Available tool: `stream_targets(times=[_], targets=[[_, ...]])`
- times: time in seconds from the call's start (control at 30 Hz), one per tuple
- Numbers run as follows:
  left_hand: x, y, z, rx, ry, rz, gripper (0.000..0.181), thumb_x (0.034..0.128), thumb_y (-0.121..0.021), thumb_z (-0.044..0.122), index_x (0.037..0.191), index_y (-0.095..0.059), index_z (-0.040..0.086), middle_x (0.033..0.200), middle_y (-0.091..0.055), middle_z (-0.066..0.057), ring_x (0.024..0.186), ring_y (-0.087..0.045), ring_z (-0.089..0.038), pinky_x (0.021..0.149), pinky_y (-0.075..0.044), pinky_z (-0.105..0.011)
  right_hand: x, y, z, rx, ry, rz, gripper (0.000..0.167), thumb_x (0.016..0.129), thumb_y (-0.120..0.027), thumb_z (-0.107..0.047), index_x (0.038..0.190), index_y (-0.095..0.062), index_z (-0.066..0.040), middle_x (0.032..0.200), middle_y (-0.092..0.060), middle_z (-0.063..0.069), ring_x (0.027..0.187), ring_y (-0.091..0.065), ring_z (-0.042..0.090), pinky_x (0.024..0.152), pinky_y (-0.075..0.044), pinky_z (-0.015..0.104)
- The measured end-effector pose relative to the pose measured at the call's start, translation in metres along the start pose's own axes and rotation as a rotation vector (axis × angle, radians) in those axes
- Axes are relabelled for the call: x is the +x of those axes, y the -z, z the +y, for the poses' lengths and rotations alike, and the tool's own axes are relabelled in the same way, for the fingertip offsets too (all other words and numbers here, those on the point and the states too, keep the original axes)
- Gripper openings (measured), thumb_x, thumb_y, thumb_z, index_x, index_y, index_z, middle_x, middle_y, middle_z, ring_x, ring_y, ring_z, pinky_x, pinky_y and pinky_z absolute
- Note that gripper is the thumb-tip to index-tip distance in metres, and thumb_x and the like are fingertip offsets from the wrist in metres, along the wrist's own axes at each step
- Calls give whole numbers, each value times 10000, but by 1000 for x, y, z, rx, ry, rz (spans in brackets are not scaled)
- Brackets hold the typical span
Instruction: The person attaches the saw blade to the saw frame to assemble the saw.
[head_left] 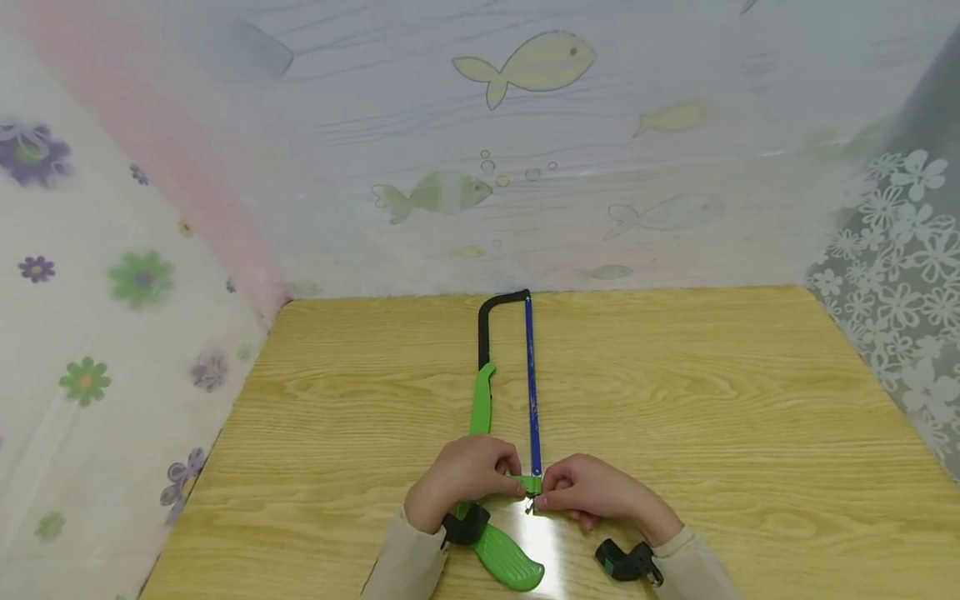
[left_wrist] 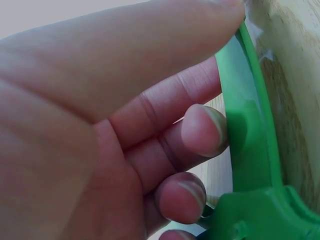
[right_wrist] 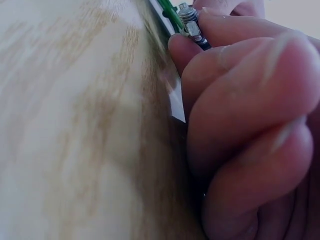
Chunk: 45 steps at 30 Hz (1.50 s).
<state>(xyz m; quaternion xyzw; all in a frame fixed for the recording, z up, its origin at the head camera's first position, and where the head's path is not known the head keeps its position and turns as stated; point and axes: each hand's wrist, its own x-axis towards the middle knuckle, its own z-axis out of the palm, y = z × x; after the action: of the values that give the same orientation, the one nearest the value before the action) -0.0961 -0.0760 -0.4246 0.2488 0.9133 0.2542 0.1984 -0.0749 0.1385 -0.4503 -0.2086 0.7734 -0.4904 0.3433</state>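
A hacksaw lies flat on the table, with a green and black frame (head_left: pixel 482 404), a blue blade (head_left: pixel 532 375) and a green handle (head_left: pixel 508 558). My left hand (head_left: pixel 467 471) reaches over the frame and pinches its green crosspiece by the blade's near end. In the left wrist view the thumb and fingertips are against the green frame (left_wrist: pixel 247 125). My right hand (head_left: pixel 596 487) pinches the small metal tension screw (right_wrist: pixel 190 22) at the near end of the blade. The fingers partly cover the screw; its exact shape there is hard to see.
The wooden table (head_left: pixel 675 375) runs back to a wall sheet (head_left: pixel 555 225) printed with fish. A flowered sheet (head_left: pixel 82 317) hangs on the left, another (head_left: pixel 900 283) on the right. Black wrist cameras sit on the left wrist (head_left: pixel 467 525) and right wrist (head_left: pixel 626 561).
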Motion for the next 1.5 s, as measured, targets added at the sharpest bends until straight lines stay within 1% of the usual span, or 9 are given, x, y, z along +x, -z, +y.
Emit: stream_targets(times=[0.33, 0.5, 0.63, 0.9, 1.17, 1.33, 1.5], targets=[[0, 2, -1, -1, 6, -7, 152, 701, -704, 415, 728, -609, 299, 560, -463, 139, 499, -420, -22, 475, -343, -214, 1, -1, -1, 10, 4, 8, 228, 819, -618, -356, 761, -622, -136, 450, -439, -45, 332, -390, 68, 357, -380, 252], [1, 1, -2, -12, 7, -16, 149, 698, -706, 415, 724, -605, 307, 564, -466, 133, 502, -423, -28, 478, -345, -218, 1, -2, 0, 40, -5, 13, 223, 810, -634, -337, 773, -601, -120, 459, -442, -40, 329, -383, 65, 350, -362, 240], [0, 0, -4, -12, 10, -21, 151, 698, -705, 418, 721, -605, 306, 561, -465, 134, 502, -423, -27, 479, -345, -215, 1, -3, 0, 41, -7, 15, 229, 803, -641, -342, 770, -590, -121, 463, -445, -41, 327, -384, 66, 350, -359, 238], [2, 3, -3, 2, 0, -6, 155, 705, -697, 430, 733, -605, 308, 572, -471, 140, 515, -431, -23, 488, -351, -218, 2, 1, -3, -21, 9, 25, 241, 809, -625, -369, 718, -609, -146, 438, -436, -41, 324, -394, 72, 362, -372, 252], [1, 3, -2, -1, 9, -8, 165, 695, -704, 429, 734, -611, 298, 566, -469, 135, 510, -426, -21, 481, -348, -215, 1, 1, -5, -19, 4, 14, 285, 810, -616, -388, 676, -599, -137, 430, -420, -50, 323, -386, 70, 357, -369, 246], [-1, 2, 2, 0, 1, -8, 165, 699, -703, 419, 749, -622, 284, 567, -472, 140, 507, -427, -15, 480, -353, -210, -2, 0, -5, -7, -20, 11, 347, 811, -608, -408, 641, -573, -107, 428, -418, -44, 320, -389, 88, 362, -367, 261], [-3, 1, 3, -3, -8, 1, 160, 705, -704, 404, 749, -627, 271, 558, -469, 133, 494, -420, -17, 471, -349, -209, -2, -1, -5, -1, -18, 20, 353, 821, -597, -404, 638, -575, -102, 435, -418, -45, 319, -386, 85, 356, -367, 262]])
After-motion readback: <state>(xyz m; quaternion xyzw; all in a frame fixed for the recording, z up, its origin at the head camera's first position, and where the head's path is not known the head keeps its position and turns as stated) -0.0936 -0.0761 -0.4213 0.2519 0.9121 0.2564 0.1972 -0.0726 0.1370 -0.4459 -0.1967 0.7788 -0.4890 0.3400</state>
